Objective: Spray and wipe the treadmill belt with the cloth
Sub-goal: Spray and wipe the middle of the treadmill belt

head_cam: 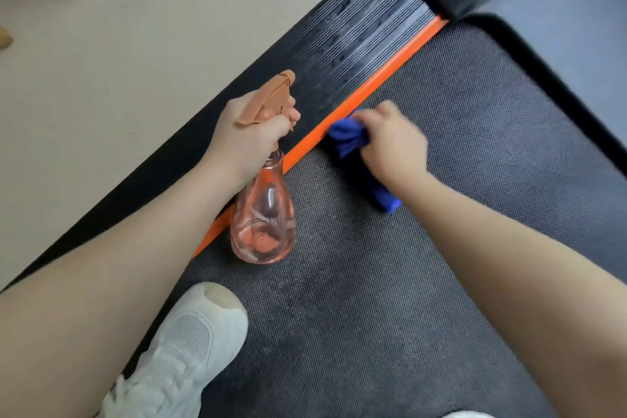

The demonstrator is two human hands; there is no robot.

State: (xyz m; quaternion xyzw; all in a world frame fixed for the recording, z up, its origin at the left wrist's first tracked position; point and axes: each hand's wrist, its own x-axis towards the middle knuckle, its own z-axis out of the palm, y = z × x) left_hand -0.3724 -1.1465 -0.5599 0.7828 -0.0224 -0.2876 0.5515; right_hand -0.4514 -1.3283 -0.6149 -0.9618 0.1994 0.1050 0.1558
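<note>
Left hand grips a clear pink, pear-shaped spray bottle, near empty. At three o'clock, right hand clutches a blue cloth on the textured belt.

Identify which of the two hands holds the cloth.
The right hand grips the blue cloth on the belt; the left hand holds the spray bottle.

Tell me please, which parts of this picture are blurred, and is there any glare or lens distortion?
Head view: the right hand and the crumpled blue cloth it grips are smeared by motion; the left hand on the clear pink plastic spray bottle looks sharper; pale glare streaks the wet ribbed black side rail; the wide lens bends the straight edges slightly.
</note>
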